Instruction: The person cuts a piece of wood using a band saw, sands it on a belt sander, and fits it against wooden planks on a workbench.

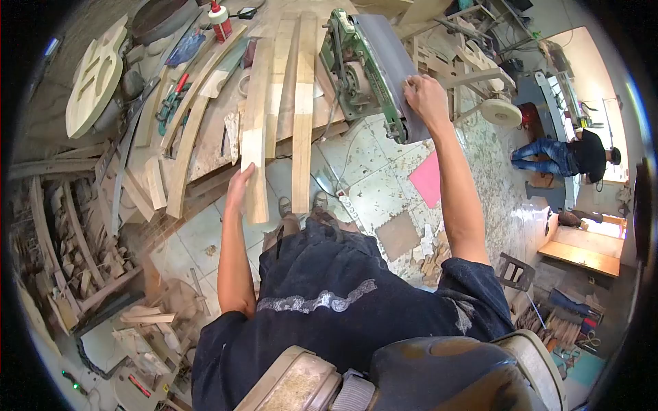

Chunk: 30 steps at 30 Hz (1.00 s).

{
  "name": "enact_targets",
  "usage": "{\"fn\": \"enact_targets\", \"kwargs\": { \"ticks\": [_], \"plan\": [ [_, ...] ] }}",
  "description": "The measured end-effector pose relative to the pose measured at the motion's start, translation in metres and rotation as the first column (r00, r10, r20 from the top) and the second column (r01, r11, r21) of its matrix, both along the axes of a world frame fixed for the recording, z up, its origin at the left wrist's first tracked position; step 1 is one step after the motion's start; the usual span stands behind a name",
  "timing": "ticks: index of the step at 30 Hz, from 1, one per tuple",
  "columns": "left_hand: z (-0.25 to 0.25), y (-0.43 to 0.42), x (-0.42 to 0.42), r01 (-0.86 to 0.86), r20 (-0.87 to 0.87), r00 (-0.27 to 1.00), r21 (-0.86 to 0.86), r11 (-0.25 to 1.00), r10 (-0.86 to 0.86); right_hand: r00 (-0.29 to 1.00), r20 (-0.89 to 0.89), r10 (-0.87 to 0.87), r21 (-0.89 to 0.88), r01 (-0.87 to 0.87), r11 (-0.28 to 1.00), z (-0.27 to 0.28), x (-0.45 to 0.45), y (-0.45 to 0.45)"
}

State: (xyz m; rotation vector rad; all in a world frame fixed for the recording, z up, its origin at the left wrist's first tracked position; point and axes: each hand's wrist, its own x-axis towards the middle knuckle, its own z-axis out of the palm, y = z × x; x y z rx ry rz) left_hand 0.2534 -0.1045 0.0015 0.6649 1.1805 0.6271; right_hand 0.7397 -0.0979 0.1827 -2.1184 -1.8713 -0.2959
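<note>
My left hand [238,186] is at the near end of a pale wooden strip [256,130], closed at its left edge with the fingers partly hidden. Two more long strips lie alongside it, one of them a slightly curved wooden strip [303,109] that overhangs the workbench edge. On the right, my right hand [426,99] is closed, fingers curled, at the grey sanding belt [391,61] of a green belt sander [356,75]. The sander's pulley side faces the strips.
The cluttered workbench [209,147] holds a red-and-white glue bottle [220,22], pliers [171,103] and curved wood pieces. A guitar-shaped body [96,79] lies far left. Offcuts fill the lower left. A pink sheet [426,179] lies on the tiled floor; another person [582,154] is at right.
</note>
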Motion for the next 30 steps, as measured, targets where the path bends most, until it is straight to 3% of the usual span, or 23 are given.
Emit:
{"fn": "enact_targets", "kwargs": {
  "ticks": [20, 23, 29, 30],
  "plan": [
    [-0.009, 0.001, 0.0, -0.018, 0.034, 0.999, 0.034, 0.999, 0.016, 1.0, 0.019, 0.012, 0.006, -0.013, 1.0, 0.001, -0.006, -0.007],
    [-0.022, 0.003, -0.003, -0.024, -0.042, 0.999, 0.016, 1.0, 0.024, 1.0, -0.012, -0.002, -0.001, 0.002, 1.0, 0.003, -0.009, -0.012],
    [-0.02, 0.004, -0.007, -0.009, 0.029, 1.0, 0.027, 1.0, 0.008, 0.998, 0.01, -0.058, -0.138, 0.059, 0.989, 0.015, -0.016, -0.028],
    [-0.017, 0.004, -0.006, -0.022, 0.032, 0.999, 0.026, 0.999, 0.021, 0.97, -0.236, -0.053, -0.099, 0.03, 0.995, 0.026, -0.02, -0.035]
  ]
}}
